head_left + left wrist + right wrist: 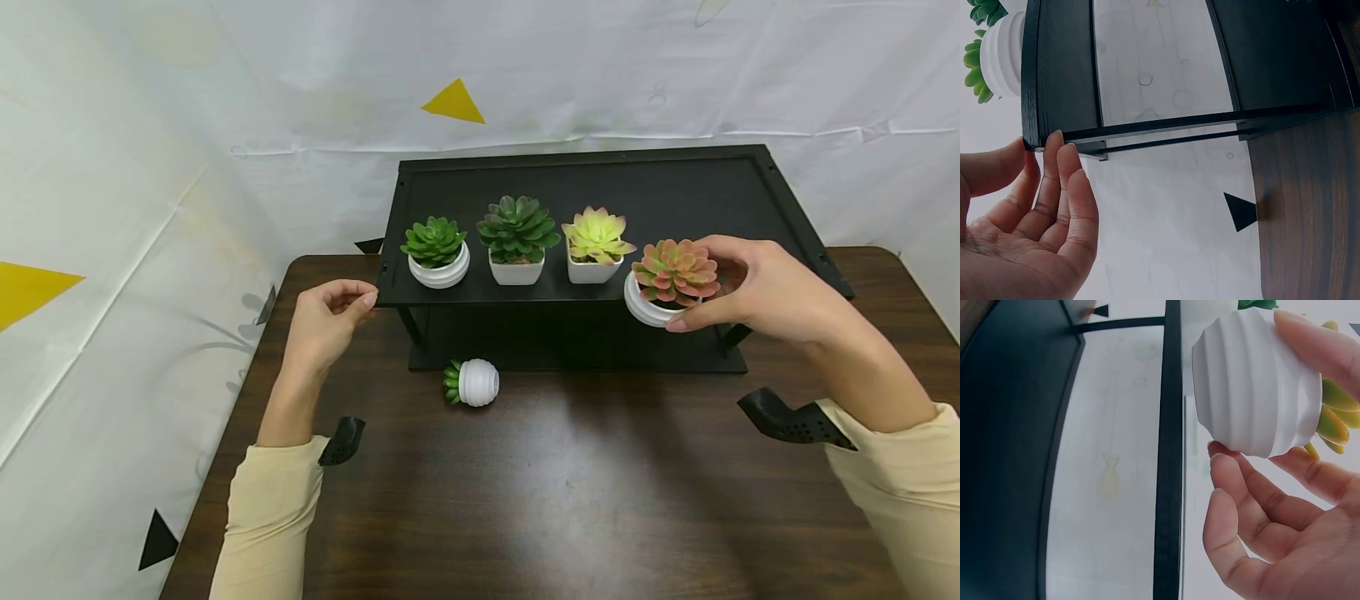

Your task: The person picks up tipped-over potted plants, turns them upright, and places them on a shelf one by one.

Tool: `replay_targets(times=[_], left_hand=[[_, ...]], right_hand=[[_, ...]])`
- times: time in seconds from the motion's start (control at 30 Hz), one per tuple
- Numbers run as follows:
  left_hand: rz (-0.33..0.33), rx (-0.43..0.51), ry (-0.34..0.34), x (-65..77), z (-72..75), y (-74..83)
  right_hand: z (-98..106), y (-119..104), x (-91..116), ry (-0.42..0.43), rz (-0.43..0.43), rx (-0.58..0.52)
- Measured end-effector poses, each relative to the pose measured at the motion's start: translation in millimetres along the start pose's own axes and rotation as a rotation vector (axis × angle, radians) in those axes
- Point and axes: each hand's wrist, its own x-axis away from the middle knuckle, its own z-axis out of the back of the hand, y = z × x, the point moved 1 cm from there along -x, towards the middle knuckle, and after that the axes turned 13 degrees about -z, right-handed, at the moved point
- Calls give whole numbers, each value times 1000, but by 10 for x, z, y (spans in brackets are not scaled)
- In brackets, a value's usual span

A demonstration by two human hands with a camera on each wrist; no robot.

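Observation:
My right hand (757, 287) grips the round white pot of a pink-orange succulent (677, 271) between thumb and fingers. In the right wrist view this ribbed pot (1254, 387) is apart from the edge of the black shelf (675, 187). With thumb and fingertips, my left hand (324, 321) pinches the front left corner of that two-tier shelf. Along the top tier's front stand a green succulent in a round pot (438, 271), a dark green one in a square pot (517, 271) and a yellow-green one in a square pot (594, 268).
A small white pot with a green succulent (478, 382) lies on its side on the brown wooden table (562, 492), in front of the shelf's lower tier (525, 346). White sheeting (570, 75) with yellow and black patches hangs behind and to the left.

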Motion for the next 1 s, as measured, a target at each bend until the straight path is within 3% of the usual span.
replay_targets(times=[0.33,1.0], left_hand=[[-4,-9,-2,1,1,2],[-13,-13,-3,2,5,-5]], right_hand=[[130,30,-104,9,-49,72],[233,80,-284,49,-73,47]])
